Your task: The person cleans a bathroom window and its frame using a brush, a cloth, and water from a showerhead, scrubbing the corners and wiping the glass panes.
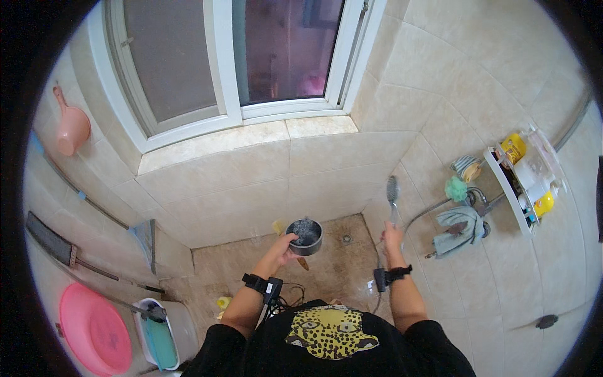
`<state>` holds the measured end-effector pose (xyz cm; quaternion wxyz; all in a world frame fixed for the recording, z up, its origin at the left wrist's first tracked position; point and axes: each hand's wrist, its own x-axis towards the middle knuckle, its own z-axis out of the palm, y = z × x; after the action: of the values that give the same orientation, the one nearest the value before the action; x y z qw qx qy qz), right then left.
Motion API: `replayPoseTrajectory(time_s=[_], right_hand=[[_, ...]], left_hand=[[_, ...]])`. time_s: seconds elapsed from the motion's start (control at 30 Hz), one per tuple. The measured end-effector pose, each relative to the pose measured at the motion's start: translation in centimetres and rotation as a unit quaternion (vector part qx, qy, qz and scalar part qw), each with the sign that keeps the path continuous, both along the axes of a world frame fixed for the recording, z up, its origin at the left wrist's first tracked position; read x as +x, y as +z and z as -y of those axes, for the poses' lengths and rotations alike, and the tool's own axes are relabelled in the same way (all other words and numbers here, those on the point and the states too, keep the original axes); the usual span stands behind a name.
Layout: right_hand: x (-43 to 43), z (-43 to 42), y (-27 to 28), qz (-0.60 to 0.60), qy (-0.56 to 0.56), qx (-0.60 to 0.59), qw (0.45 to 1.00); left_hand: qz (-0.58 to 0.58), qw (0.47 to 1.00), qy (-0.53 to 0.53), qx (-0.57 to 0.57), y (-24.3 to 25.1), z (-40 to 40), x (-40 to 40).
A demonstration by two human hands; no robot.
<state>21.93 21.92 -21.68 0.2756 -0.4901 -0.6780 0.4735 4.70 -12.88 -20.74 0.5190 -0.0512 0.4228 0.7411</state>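
A dark round pot (305, 237) is held by its rim and side in my left hand (285, 249), above the tiled floor; its inside looks wet or speckled. A yellowish thing and a brown handle-like piece show on either side of the pot, partly hidden by it. My right hand (392, 236) grips the handle of a shower head (393, 189), which points up near the wall corner. The shower hose (426, 210) runs from the wall tap past my right hand. Both wrists wear black straps with small boxes.
A floor drain (347, 239) lies between my hands. To the right are a grey-green cloth (458, 231), a green bath puff (456, 189) and a corner shelf (509, 193) with bottles. Left stand a pink basin (96, 330), a white bin (181, 330) and a squeegee (143, 240). A window is ahead.
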Motion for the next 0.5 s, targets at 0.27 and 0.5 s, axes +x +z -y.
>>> replayPoseTrajectory(time_s=[0.27, 0.5], right_hand=[[-12.6, 15.7, 6.3, -0.309, 0.145, -0.031, 0.939], [-18.3, 18.7, 8.7, -0.286, 0.168, 0.195, 0.923]], left_hand=[[-0.033, 0.997, 0.057, -0.044, -0.4, 8.1, -3.8], [-0.026, 0.992, 0.106, -0.06, 0.8, 12.3, -3.3]])
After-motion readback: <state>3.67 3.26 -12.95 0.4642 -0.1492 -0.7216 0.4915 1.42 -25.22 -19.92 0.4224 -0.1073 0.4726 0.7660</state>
